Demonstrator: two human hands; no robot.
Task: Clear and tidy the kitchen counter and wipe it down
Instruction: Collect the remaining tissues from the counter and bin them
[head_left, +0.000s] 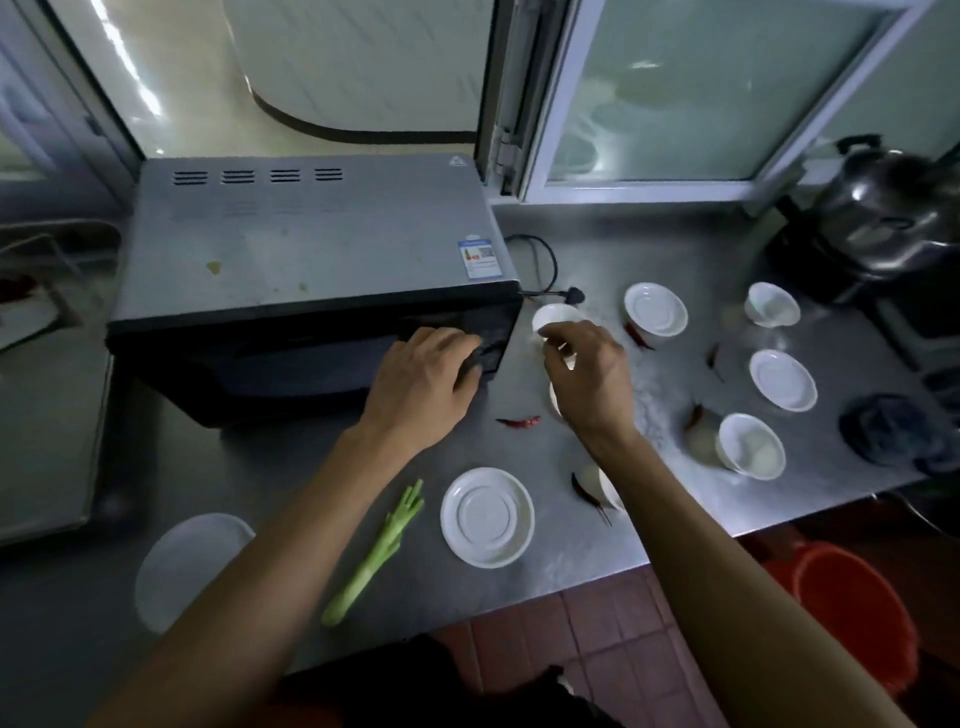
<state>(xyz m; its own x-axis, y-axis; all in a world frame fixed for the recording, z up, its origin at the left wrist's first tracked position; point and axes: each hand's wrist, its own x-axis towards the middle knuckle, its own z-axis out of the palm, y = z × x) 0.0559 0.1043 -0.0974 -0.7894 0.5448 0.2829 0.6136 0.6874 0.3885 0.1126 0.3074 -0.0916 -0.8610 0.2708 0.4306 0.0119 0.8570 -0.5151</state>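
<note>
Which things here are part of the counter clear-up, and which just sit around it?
Job: white bowls and saucers scattered on the counter, dried chillies, green stalk, dark cloth.

Not the job: microwave under the left hand, pot, red bucket.

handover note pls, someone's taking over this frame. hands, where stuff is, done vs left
Left hand: flat on the microwave front, holding nothing.
Right hand: fingers closed on the rim of a small white bowl next to the microwave.
Counter: white saucers and bowls scattered, e.g. saucer at the front edge, bowl on the right. Green stalk front left, dried red chilli mid-counter, more chillies among the dishes. Dark cloth far right.
Done: nothing visibly cleared.
Left: gather dishes, remove scraps, wipe.
</note>
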